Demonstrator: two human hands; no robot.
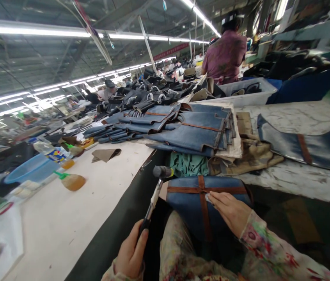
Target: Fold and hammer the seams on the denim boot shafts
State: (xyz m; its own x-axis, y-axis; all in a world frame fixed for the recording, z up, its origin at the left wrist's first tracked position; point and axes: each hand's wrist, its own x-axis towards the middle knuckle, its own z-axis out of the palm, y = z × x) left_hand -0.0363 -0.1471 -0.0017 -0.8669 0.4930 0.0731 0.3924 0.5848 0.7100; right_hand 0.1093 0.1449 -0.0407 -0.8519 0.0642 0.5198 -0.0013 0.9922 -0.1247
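Note:
My left hand (132, 248) is wrapped round the dark handle of a hammer (152, 201), its black and yellow head (162, 171) raised at the near edge of the blue leather bag piece. That bag piece (182, 203) lies across my lap, with brown leather straps (202, 210) crossing on it. My right hand (231, 210) rests on the piece close to the crossing, fingers together and pressed on a small white wad (207, 198). Most of the wad is hidden under the fingertips.
Stacked blue leather pieces (188, 127) lie ahead, with green cloth (188, 164) and a brown work glove (252, 156) nearby. On the pale table at left are a glue bottle (73, 182) and a blue basin (33, 168). A co-worker (226, 54) sits beyond a white bin (258, 93).

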